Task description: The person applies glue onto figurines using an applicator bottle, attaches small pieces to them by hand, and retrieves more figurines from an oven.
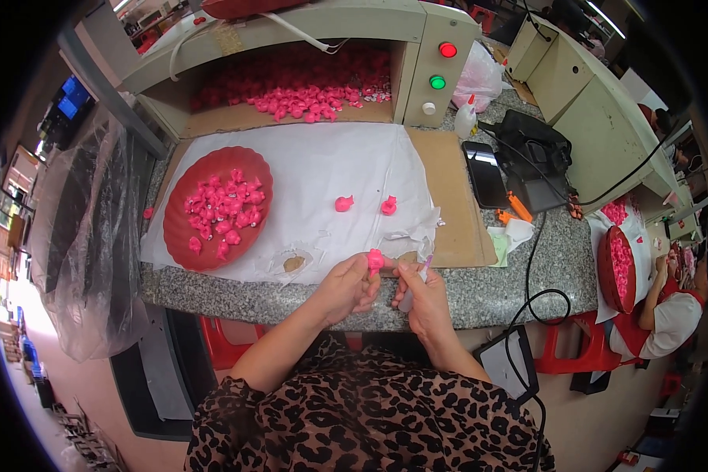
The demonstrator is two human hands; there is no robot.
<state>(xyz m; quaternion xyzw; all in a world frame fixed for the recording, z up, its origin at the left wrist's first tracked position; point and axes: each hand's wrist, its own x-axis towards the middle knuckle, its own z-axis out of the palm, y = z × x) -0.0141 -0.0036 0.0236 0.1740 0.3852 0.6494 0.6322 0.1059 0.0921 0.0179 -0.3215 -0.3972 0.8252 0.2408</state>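
My left hand [343, 289] is closed, pinching a small pink plastic figure [376, 260] above the bench's front edge. Close beside it, my right hand [426, 303] grips a slim, pale purple pen-like tool [413, 288]. Its tip points up and away from me. Which fine details the figure has is too small to tell. Two more pink pieces, one on the left [344, 204] and one on the right [389, 205], lie apart on the white paper [307, 169] beyond my hands. A red scalloped tray [182, 248] to the left carries a heap of similar pink pieces.
Behind the paper, a beige cabinet [413, 86] holds a large pile of pink pieces [307, 101]. At right are a glue bottle [465, 118], a phone [484, 175], a black bag [535, 145], an orange tool [519, 206] and a looping black cable [530, 295]. A co-worker sits far right.
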